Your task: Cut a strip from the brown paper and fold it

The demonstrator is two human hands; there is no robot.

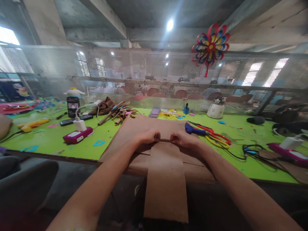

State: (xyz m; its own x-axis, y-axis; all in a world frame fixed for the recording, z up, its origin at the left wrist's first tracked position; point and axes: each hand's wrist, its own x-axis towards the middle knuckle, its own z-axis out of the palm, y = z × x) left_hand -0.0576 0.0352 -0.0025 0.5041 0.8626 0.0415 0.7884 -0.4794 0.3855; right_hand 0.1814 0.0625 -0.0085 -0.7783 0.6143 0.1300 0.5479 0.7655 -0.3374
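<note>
A long strip of brown cardboard (166, 179) runs toward me and hangs over the table's front edge. My left hand (153, 136) is closed, its fingers pinching the left end of the strip's narrow far edge. At the right end of that same edge, my right hand (177, 138) pinches in the same way. The far edge looks folded or rolled over between my fingers; I cannot tell which. Under both hands lies a larger brown cardboard sheet (141, 123), with more cardboard pieces near the table's edge.
A blue glue gun (192, 129) and red and yellow scissors (218, 138) lie right of my right hand. On the left are a purple power strip (78, 134), a propped phone (73, 106) and a yellow glue gun (31, 125). Rolled brown tubes (115, 112) lie behind the sheet.
</note>
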